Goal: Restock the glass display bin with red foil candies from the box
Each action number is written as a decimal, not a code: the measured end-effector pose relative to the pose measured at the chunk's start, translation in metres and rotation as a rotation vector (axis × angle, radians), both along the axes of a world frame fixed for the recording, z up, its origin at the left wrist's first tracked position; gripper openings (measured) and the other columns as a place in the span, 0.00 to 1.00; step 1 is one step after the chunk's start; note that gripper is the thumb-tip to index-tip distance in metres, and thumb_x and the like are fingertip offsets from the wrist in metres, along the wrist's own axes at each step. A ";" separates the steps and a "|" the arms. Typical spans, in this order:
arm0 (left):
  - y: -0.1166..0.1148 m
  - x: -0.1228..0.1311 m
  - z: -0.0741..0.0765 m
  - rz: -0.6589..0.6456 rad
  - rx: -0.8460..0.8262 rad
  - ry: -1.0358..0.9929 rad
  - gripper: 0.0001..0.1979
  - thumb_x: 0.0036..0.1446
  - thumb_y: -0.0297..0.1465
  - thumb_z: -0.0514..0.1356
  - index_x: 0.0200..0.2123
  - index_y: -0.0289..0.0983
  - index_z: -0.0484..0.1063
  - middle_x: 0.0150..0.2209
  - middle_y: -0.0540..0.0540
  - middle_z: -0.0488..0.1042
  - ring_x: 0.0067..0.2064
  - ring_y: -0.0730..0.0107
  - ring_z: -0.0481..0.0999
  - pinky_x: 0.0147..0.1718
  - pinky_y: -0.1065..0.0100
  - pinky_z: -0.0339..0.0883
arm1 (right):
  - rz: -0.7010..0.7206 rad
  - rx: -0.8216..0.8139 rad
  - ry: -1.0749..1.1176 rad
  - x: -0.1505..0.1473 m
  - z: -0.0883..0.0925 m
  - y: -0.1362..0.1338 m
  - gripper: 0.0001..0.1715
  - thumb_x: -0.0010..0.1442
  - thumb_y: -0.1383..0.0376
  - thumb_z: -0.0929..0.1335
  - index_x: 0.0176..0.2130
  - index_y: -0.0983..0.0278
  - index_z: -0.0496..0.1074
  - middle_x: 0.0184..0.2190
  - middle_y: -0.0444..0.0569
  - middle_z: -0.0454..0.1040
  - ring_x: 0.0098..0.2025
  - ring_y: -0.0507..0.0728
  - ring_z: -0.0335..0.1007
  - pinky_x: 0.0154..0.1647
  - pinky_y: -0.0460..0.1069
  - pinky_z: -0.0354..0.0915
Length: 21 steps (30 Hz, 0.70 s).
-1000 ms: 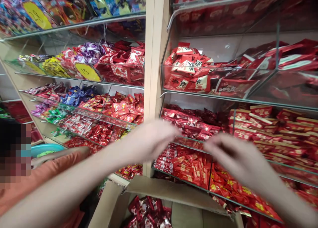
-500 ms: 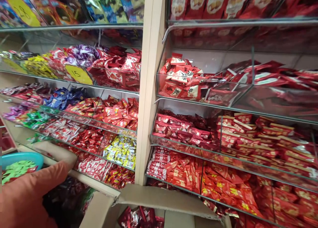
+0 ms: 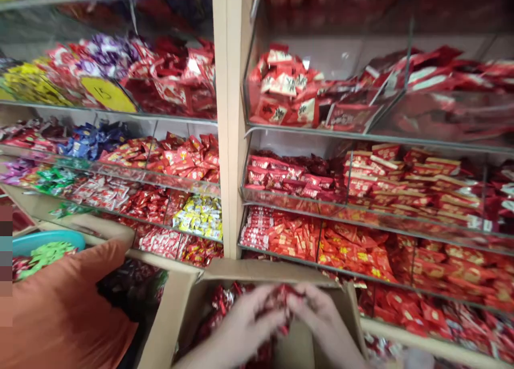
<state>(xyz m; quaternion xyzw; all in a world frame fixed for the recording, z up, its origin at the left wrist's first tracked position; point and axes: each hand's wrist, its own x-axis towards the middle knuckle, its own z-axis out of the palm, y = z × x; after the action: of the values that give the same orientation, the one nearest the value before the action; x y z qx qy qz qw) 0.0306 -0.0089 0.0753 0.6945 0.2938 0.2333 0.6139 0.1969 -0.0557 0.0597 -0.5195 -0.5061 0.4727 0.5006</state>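
Both my hands are over an open cardboard box (image 3: 168, 310) at the bottom of the view. My left hand (image 3: 247, 323) has its fingers closed around dark red wrapped candies (image 3: 281, 298). From the other side, my right hand (image 3: 319, 315) closes its fingers on the same candies, so the two hands nearly meet. Motion blurs the fingers a little. Below and left of them, more red shiny candies (image 3: 220, 299) lie inside the box, partly covered by my left hand and forearm.
Shelves with clear fronts hold sorted candies, with red packets (image 3: 385, 171) on the right. A pale upright post (image 3: 227, 144) divides the shelves. On the left stands another person in an orange sleeve (image 3: 68, 305), beside a teal basin (image 3: 76, 241) of green candies. A yellow price tag (image 3: 107, 94) reads 15.
My hands have come into view over the box, with red candies between them. The view has tilted down, so the shelves sit higher. More of the orange sleeve shows.
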 end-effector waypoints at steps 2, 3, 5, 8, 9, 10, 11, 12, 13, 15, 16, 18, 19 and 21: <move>0.006 0.013 0.008 0.063 0.007 -0.049 0.19 0.52 0.38 0.56 0.48 0.42 0.65 0.34 0.49 0.74 0.34 0.70 0.73 0.35 0.68 0.66 | -0.091 0.067 0.065 -0.001 0.011 0.011 0.13 0.50 0.56 0.67 0.23 0.63 0.67 0.22 0.42 0.68 0.27 0.51 0.63 0.31 0.47 0.60; 0.009 0.018 0.012 0.081 -0.006 -0.060 0.20 0.53 0.37 0.55 0.50 0.41 0.63 0.33 0.50 0.74 0.33 0.71 0.73 0.32 0.69 0.66 | -0.124 0.089 0.088 0.000 0.016 0.015 0.13 0.50 0.56 0.67 0.24 0.64 0.68 0.22 0.42 0.68 0.27 0.50 0.61 0.31 0.46 0.59; 0.015 0.024 0.017 0.102 -0.060 -0.072 0.23 0.53 0.37 0.55 0.53 0.41 0.59 0.33 0.49 0.73 0.31 0.72 0.74 0.27 0.72 0.65 | -0.162 0.103 0.144 0.002 0.024 0.023 0.13 0.50 0.56 0.67 0.25 0.64 0.69 0.21 0.41 0.68 0.26 0.49 0.59 0.29 0.45 0.57; 0.018 0.026 0.019 0.096 -0.135 -0.091 0.26 0.53 0.37 0.55 0.55 0.40 0.55 0.32 0.49 0.72 0.29 0.72 0.76 0.23 0.75 0.64 | -0.169 0.084 0.220 0.005 0.028 0.027 0.11 0.50 0.57 0.67 0.26 0.63 0.70 0.21 0.40 0.67 0.24 0.48 0.57 0.26 0.44 0.54; 0.018 0.025 0.019 0.091 -0.138 -0.098 0.26 0.53 0.37 0.55 0.55 0.40 0.55 0.33 0.48 0.72 0.30 0.72 0.76 0.23 0.75 0.64 | -0.163 0.077 0.235 0.005 0.027 0.027 0.12 0.51 0.57 0.67 0.26 0.63 0.70 0.21 0.41 0.67 0.24 0.48 0.56 0.25 0.44 0.54; 0.018 0.024 0.019 0.082 -0.137 -0.099 0.26 0.53 0.37 0.55 0.55 0.40 0.55 0.33 0.48 0.72 0.29 0.71 0.76 0.22 0.75 0.64 | -0.160 0.075 0.244 0.005 0.026 0.027 0.12 0.51 0.57 0.66 0.27 0.63 0.71 0.21 0.41 0.67 0.24 0.49 0.56 0.24 0.44 0.54; 0.018 0.023 0.018 0.072 -0.135 -0.098 0.26 0.53 0.37 0.54 0.55 0.41 0.55 0.33 0.48 0.73 0.29 0.71 0.76 0.23 0.75 0.64 | -0.157 0.076 0.245 0.005 0.025 0.026 0.12 0.51 0.56 0.66 0.29 0.63 0.71 0.22 0.42 0.68 0.25 0.49 0.57 0.25 0.45 0.55; 0.018 0.022 0.018 0.062 -0.125 -0.098 0.26 0.53 0.37 0.54 0.55 0.41 0.56 0.34 0.47 0.73 0.30 0.71 0.76 0.24 0.74 0.65 | -0.156 0.082 0.233 0.004 0.024 0.026 0.12 0.52 0.57 0.66 0.30 0.63 0.72 0.23 0.43 0.69 0.25 0.50 0.59 0.26 0.45 0.56; 0.017 0.021 0.018 0.054 -0.107 -0.101 0.25 0.53 0.37 0.54 0.55 0.41 0.56 0.36 0.47 0.73 0.32 0.71 0.75 0.27 0.73 0.66 | -0.152 0.093 0.206 0.003 0.024 0.026 0.12 0.51 0.57 0.66 0.31 0.63 0.72 0.24 0.43 0.70 0.27 0.50 0.61 0.28 0.45 0.58; 0.017 0.019 0.019 0.058 -0.046 -0.106 0.24 0.53 0.37 0.55 0.54 0.40 0.57 0.39 0.47 0.74 0.37 0.71 0.74 0.35 0.70 0.67 | -0.130 0.134 0.119 0.002 0.023 0.026 0.10 0.51 0.58 0.66 0.30 0.62 0.73 0.28 0.44 0.73 0.32 0.52 0.65 0.35 0.47 0.61; 0.018 0.018 0.019 0.059 -0.007 -0.096 0.24 0.53 0.36 0.55 0.54 0.40 0.58 0.39 0.47 0.74 0.39 0.70 0.73 0.39 0.69 0.66 | -0.110 0.151 0.076 0.002 0.023 0.026 0.09 0.51 0.58 0.67 0.30 0.61 0.73 0.30 0.45 0.73 0.34 0.53 0.66 0.38 0.48 0.62; 0.018 0.016 0.019 0.037 0.073 -0.031 0.24 0.54 0.35 0.54 0.54 0.41 0.58 0.37 0.49 0.75 0.37 0.70 0.73 0.40 0.68 0.66 | -0.053 0.167 0.009 0.003 0.024 0.026 0.09 0.51 0.59 0.67 0.33 0.60 0.72 0.33 0.46 0.73 0.36 0.54 0.67 0.39 0.49 0.62; 0.018 0.015 0.018 0.024 0.107 0.015 0.24 0.54 0.35 0.54 0.54 0.41 0.58 0.35 0.49 0.75 0.36 0.70 0.73 0.39 0.68 0.66 | -0.026 0.173 -0.020 0.004 0.024 0.026 0.10 0.51 0.59 0.67 0.33 0.60 0.72 0.33 0.46 0.73 0.36 0.54 0.67 0.38 0.49 0.62; 0.017 0.012 0.019 0.004 0.158 0.104 0.24 0.53 0.36 0.53 0.55 0.42 0.57 0.34 0.49 0.75 0.34 0.70 0.73 0.37 0.69 0.66 | 0.021 0.180 -0.084 0.007 0.025 0.026 0.09 0.51 0.59 0.66 0.32 0.61 0.72 0.30 0.46 0.71 0.34 0.54 0.66 0.36 0.49 0.62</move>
<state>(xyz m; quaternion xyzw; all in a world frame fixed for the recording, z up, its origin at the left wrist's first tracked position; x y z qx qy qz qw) 0.0421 0.0083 0.0940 0.7514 0.3073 0.2207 0.5405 0.2037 -0.0295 0.0845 -0.4865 -0.5725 0.4083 0.5185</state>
